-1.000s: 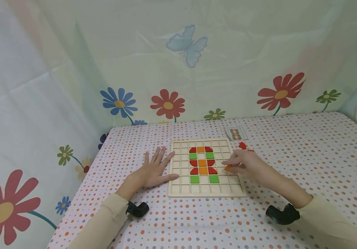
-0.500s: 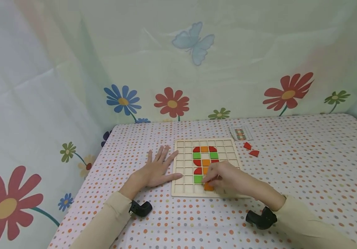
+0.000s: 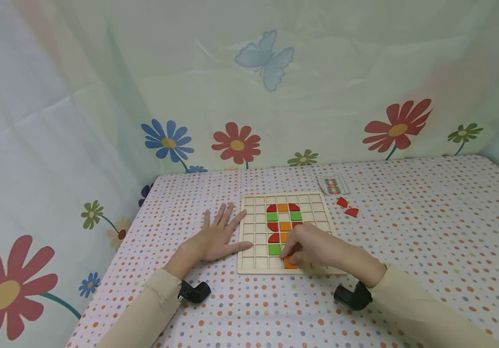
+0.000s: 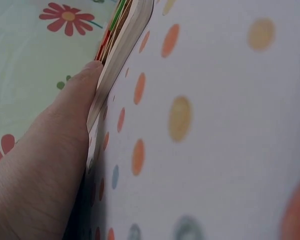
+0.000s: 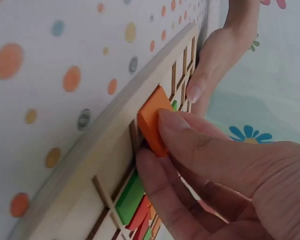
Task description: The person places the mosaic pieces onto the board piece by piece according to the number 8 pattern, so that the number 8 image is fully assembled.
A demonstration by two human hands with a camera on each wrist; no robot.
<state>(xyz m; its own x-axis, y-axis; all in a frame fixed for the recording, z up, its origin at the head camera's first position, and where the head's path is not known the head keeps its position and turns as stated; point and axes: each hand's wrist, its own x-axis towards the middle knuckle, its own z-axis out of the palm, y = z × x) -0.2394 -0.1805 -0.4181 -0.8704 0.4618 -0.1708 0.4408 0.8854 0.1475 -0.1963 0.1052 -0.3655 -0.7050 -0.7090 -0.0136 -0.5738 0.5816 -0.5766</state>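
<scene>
A square wooden grid board [image 3: 249, 266] lies on the spotted cloth, with red, orange and green tiles set in its middle columns. My right hand [image 3: 319, 245] pinches an orange square tile [image 5: 152, 117] between thumb and fingers. In the right wrist view the tile stands tilted over the cells near the board's front rim. Part of the pattern is hidden under this hand. My left hand [image 3: 214, 239] rests spread at the board's left edge, thumb and fingertips over its rim. The left wrist view has the left thumb [image 4: 72, 95] against the board's side [image 4: 115, 65].
Two red quarter-round tiles [image 3: 342, 202] lie on the cloth right of the board. Behind them is a small pattern card [image 3: 333, 185] in a clear sleeve. A flowered curtain [image 3: 179, 77] hangs along the table's back and left.
My right hand has come from the board's right edge to its front middle cells, bringing the orange tile. The left hand keeps its place.
</scene>
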